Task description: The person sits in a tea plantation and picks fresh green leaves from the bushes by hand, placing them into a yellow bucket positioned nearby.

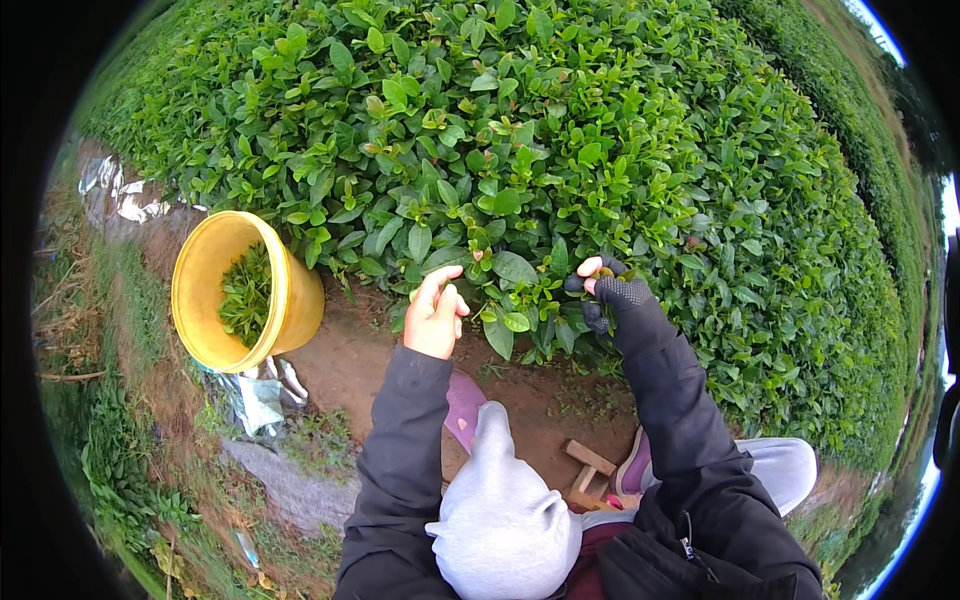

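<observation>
My left hand [435, 313], bare, is raised at the near edge of a dense leafy shrub row [480, 150] that looks like tea. Its index finger points forward and the thumb lies close beside it; whether anything small is pinched there is unclear. To the right, my right hand [611, 292] wears a dark fingerless glove with grip dots. Its fingers are curled around a few green leaves [624, 277] at the foliage. A yellow plastic bucket [304, 300] leans toward me at the left, with loose picked leaves [251, 296] inside.
Below me is a low wooden stool [589, 455], partly hidden, between my purple shoes [465, 405]. Bare soil [352, 345] runs along the row. Crumpled plastic sheeting [261, 401] lies near the bucket, beside a grey rock-like surface [292, 480]. Another hedge row [825, 75] stands at the far right.
</observation>
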Motion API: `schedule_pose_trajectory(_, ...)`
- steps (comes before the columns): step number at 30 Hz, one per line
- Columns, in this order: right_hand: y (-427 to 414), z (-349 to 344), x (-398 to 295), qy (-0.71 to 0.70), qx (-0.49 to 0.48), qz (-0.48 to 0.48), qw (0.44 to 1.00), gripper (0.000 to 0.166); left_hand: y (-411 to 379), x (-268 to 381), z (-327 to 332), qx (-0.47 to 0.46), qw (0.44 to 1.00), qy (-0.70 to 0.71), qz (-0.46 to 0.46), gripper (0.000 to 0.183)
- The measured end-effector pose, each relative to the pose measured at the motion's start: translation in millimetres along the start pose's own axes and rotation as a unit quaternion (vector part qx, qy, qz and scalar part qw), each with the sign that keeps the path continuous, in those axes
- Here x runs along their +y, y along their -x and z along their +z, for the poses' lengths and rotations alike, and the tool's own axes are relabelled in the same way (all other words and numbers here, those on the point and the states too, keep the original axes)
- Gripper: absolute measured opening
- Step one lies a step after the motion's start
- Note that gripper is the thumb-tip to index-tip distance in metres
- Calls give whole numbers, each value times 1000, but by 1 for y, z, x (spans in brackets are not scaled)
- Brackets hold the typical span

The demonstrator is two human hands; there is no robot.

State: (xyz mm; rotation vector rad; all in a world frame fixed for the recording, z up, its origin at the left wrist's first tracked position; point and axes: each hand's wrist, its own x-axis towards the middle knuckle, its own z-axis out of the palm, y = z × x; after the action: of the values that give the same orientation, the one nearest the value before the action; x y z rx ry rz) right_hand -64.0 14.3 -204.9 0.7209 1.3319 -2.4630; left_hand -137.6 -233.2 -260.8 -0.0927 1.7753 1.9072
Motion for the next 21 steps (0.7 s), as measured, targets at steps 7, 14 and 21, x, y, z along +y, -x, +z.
schedule_pose_trajectory(7,19,9,2,190,40,16,981,16,16,5,27,-49,991,-118,46,15)
schedule_pose_trajectory(14,-4,24,8,325,117,-47,937,23,-2,12,46,19,925,-357,132,24)
schedule_pose_trajectory(21,-22,13,33,501,94,-106,854,34,2,-1,41,42,915,-375,143,19)
